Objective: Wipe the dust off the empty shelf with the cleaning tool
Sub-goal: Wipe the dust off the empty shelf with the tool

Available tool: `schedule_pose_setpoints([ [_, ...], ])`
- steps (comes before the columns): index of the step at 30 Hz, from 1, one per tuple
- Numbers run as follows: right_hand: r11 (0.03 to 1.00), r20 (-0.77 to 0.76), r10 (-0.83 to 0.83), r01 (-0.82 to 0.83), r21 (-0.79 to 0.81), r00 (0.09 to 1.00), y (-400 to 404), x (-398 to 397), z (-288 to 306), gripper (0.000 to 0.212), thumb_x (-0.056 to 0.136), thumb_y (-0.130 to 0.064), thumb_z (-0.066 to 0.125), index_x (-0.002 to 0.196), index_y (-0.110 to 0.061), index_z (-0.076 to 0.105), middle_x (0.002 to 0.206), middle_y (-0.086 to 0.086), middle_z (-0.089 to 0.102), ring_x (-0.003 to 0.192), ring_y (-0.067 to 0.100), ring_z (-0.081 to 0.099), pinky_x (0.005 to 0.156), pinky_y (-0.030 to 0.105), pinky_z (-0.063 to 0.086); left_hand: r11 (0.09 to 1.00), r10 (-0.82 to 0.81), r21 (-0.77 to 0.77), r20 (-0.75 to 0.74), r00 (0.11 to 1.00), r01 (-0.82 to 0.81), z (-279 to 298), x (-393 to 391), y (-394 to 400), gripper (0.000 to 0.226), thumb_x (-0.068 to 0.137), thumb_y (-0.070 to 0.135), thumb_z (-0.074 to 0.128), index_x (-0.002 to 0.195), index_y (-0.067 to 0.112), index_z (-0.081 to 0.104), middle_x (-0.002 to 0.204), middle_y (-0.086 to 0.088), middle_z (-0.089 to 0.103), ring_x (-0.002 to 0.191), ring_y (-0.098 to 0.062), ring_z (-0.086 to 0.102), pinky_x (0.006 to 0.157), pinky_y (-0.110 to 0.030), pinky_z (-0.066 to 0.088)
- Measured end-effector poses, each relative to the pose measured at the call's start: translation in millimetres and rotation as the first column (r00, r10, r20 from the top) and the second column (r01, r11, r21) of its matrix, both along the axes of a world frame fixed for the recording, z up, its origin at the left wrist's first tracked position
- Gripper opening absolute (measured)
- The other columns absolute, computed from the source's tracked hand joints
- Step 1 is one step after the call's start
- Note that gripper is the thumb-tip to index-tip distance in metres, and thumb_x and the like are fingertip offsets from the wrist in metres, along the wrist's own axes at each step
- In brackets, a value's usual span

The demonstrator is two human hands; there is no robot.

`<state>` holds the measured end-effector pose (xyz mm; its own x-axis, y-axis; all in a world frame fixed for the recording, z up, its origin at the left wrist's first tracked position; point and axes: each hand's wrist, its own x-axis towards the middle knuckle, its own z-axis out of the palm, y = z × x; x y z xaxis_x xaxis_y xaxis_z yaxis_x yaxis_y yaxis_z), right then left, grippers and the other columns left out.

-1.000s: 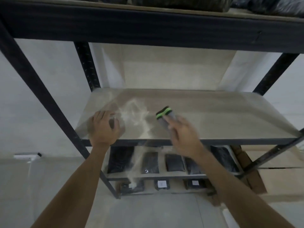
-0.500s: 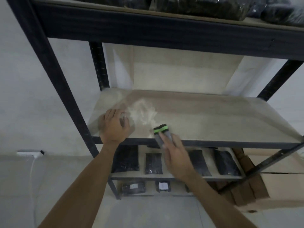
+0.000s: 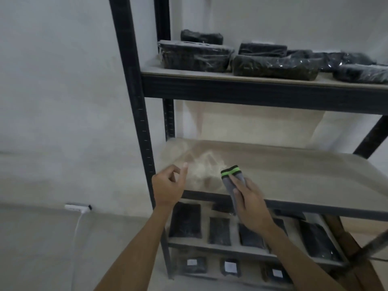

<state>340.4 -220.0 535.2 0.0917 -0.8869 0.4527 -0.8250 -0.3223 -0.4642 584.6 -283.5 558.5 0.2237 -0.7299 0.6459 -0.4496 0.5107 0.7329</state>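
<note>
While my right hand (image 3: 249, 203) presses the grey cleaning pad with its green and black stripes (image 3: 232, 177) onto the dusty pale wooden shelf (image 3: 294, 175) near its front edge, my left hand (image 3: 168, 186) hangs loosely curled and empty just beside it; a hard sweep could puff the dust (image 3: 201, 168) between them into the air.

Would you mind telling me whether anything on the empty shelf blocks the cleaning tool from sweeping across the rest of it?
Nothing visible does. The right hand holds the cleaning tool at the front left of the empty shelf, whose board lies bare to the right and back. The left hand hovers off its left corner.
</note>
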Motion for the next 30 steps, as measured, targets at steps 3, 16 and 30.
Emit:
schedule_pose_setpoints([
  [3, 0.999, 0.014, -0.024, 0.024, 0.039, 1.000, -11, -6, 1, 0.054, 0.104, -0.041, 0.026, 0.147, -0.016, 0.047, 0.126, 0.015, 0.057, 0.100, 0.018, 0.050, 0.085, 0.023, 0.034, 0.992, 0.088, -0.086, -0.026, 0.996, -0.090, 10, 6, 14, 0.032, 0.093, 0.049, 0.060, 0.078, 0.021, 0.065, 0.061, 0.008, 0.052, 0.054, -0.010, 0.048, 0.053, -0.024, 0.037],
  [16, 0.961, -0.075, 0.056, -0.034, 0.276, 0.996, -187, -97, 24, 0.053, 0.103, -0.034, 0.045, 0.154, -0.028, 0.034, 0.144, 0.014, 0.053, 0.128, 0.035, 0.053, 0.104, 0.043, 0.045, 0.989, 0.147, 0.069, -0.302, 0.942, -0.132, 60, 46, -54, 0.060, 0.095, 0.064, 0.040, 0.100, 0.009, 0.064, 0.082, -0.010, 0.065, 0.074, -0.028, 0.063, 0.068, -0.041, 0.054],
  [30, 0.957, -0.118, 0.220, -0.190, 0.218, 0.968, -266, -70, -10, 0.024, 0.097, -0.033, 0.061, 0.108, -0.012, 0.060, 0.098, 0.018, 0.060, 0.092, 0.036, 0.058, 0.072, 0.034, 0.040, 0.975, 0.222, 0.072, -0.409, 0.885, -0.212, 44, 35, -89, 0.062, 0.088, 0.062, 0.031, 0.060, 0.009, 0.046, 0.055, -0.009, 0.040, 0.050, -0.024, 0.035, 0.048, -0.032, 0.027],
])
